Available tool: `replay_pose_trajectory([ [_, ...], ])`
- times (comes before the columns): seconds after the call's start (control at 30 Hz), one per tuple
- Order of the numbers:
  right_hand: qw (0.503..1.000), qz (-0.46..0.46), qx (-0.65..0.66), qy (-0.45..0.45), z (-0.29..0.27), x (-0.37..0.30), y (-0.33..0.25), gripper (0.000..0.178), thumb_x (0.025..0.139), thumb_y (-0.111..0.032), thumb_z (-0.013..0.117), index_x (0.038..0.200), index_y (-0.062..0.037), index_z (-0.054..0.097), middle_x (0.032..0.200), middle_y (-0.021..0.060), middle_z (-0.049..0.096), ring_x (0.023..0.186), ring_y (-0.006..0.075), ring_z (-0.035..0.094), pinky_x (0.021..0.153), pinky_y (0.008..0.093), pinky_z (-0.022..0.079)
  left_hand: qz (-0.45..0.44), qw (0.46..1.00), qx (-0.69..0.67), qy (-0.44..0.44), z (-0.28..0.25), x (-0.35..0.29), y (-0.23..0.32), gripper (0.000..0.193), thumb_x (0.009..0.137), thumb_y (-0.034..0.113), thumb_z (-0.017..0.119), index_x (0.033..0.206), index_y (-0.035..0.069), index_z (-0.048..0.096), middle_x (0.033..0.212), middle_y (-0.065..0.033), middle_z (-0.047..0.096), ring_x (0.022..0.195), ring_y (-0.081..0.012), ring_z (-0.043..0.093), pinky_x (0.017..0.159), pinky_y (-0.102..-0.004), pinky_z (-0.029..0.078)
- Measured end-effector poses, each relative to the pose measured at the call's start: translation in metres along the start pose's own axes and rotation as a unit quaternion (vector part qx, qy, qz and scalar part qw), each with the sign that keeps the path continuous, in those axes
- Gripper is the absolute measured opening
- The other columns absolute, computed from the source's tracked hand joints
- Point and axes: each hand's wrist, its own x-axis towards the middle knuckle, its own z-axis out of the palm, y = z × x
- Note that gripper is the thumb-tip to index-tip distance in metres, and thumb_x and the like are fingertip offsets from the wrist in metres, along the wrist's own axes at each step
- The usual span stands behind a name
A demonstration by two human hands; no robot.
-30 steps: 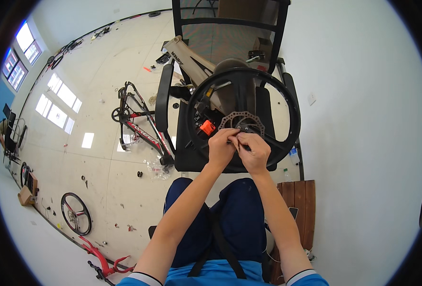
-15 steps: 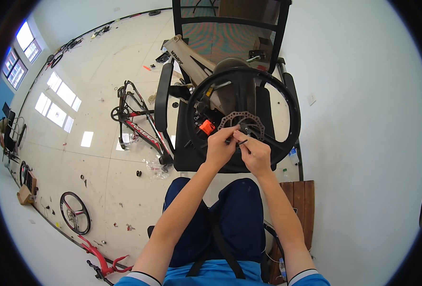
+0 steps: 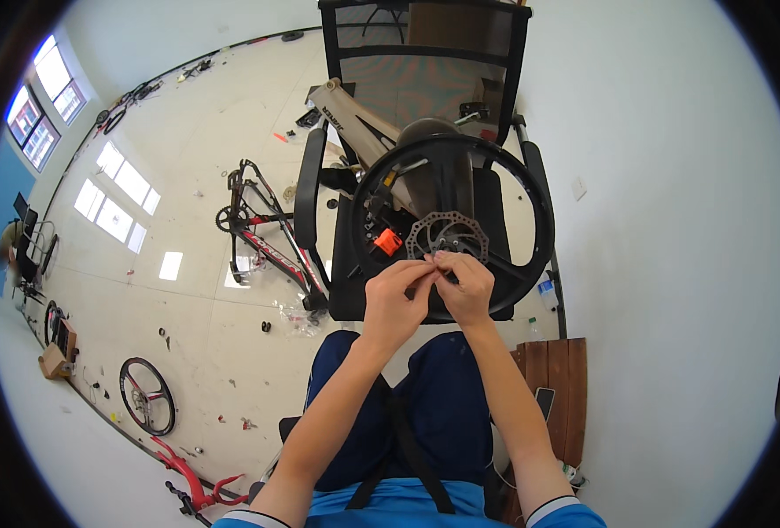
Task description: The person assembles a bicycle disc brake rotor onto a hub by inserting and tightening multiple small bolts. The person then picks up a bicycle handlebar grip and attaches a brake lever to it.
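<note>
My left hand (image 3: pixel 396 299) and my right hand (image 3: pixel 467 289) meet fingertip to fingertip in front of the hub of a black spoked wheel (image 3: pixel 543 220). Both are pinched closed; whatever lies between the fingers is too small or hidden to make out. Just beyond the fingertips, a round brake disc (image 3: pixel 481 236) with a perforated edge sits at the wheel's centre, its lower part covered by my hands. The wheel rests on a black office chair (image 3: pixel 346 299). Left of the disc lies a bright orange object (image 3: pixel 388 241) among dark small parts.
A beige bike frame (image 3: pixel 348 113) leans across the chair behind the wheel. On the floor to the left lie a black-and-red bike frame (image 3: pixel 271 253), a smaller wheel (image 3: pixel 168 403) and a red frame part (image 3: pixel 183 471). At right stand a wooden bench (image 3: pixel 566 405) holding a phone (image 3: pixel 544 402), and a white wall.
Both hands have come closer together, slightly lower against the disc. The thin dark stick seen at my fingers before no longer shows. The whole view has shifted slightly.
</note>
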Motion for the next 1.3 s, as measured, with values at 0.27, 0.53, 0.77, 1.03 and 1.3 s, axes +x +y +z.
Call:
replay_pose_trajectory([
  [0.27, 0.997, 0.055, -0.038, 0.04, 0.02, -0.009, -0.003, 0.023, 0.068, 0.001, 0.078, 0.082, -0.005, 0.061, 0.085, 0.0068, 0.067, 0.078, 0.0262, 0.067, 0.066, 0.0342, 0.053, -0.015, 0.999, 0.048, 0.004, -0.003, 0.007, 0.01, 0.019, 0.083, 0.0, 0.073, 0.102, -0.005, 0.072, 0.085, -0.0133, 0.074, 0.074, -0.0206, 0.072, 0.069, -0.0272, 0.057],
  [0.53, 0.995, 0.095, 0.004, 0.018, 0.003, -0.009, -0.037, 0.036, 0.072, 0.005, 0.068, 0.107, -0.0051, 0.067, 0.105, 0.0111, 0.07, 0.095, 0.0304, 0.068, 0.079, 0.0361, 0.056, 0.202, 0.934, 0.22, -0.196, -0.014, 0.015, 0.003, 0.017, 0.072, -0.01, 0.064, 0.084, -0.001, 0.072, 0.103, -0.0117, 0.069, 0.097, -0.0308, 0.067, 0.086, -0.0377, 0.055],
  [0.77, 0.997, 0.066, -0.014, 0.031, -0.004, -0.013, -0.015, 0.015, 0.081, 0.001, 0.067, 0.095, -0.0027, 0.07, 0.096, 0.0108, 0.073, 0.09, 0.0295, 0.07, 0.078, 0.0367, 0.056, -0.03, 0.999, -0.016, -0.013, 0.003, -0.005, 0.011, 0.021, 0.082, -0.006, 0.068, 0.101, 0.001, 0.073, 0.095, -0.0143, 0.07, 0.077, -0.0259, 0.071, 0.069, -0.0306, 0.057],
  [1.03, 0.997, 0.043, -0.047, 0.047, 0.001, -0.015, -0.019, 0.016, 0.077, 0.001, 0.073, 0.091, -0.0041, 0.067, 0.089, 0.0087, 0.072, 0.082, 0.0276, 0.068, 0.071, 0.0351, 0.055, 0.256, 0.905, 0.262, -0.218, -0.023, 0.013, 0.009, 0.028, 0.074, -0.002, 0.066, 0.101, 0.003, 0.072, 0.101, -0.0095, 0.07, 0.092, -0.0287, 0.066, 0.085, -0.0379, 0.053],
  [1.3, 0.995, 0.087, -0.038, 0.025, 0.004, -0.012, -0.022, 0.019, 0.077, 0.0, 0.075, 0.093, -0.0059, 0.068, 0.088, 0.0077, 0.071, 0.078, 0.0252, 0.067, 0.068, 0.0348, 0.054, 0.263, 0.881, 0.311, -0.24, -0.031, 0.03, 0.003, 0.017, 0.077, 0.002, 0.064, 0.093, 0.0, 0.068, 0.089, -0.0098, 0.065, 0.09, -0.0281, 0.063, 0.081, -0.0376, 0.052],
])
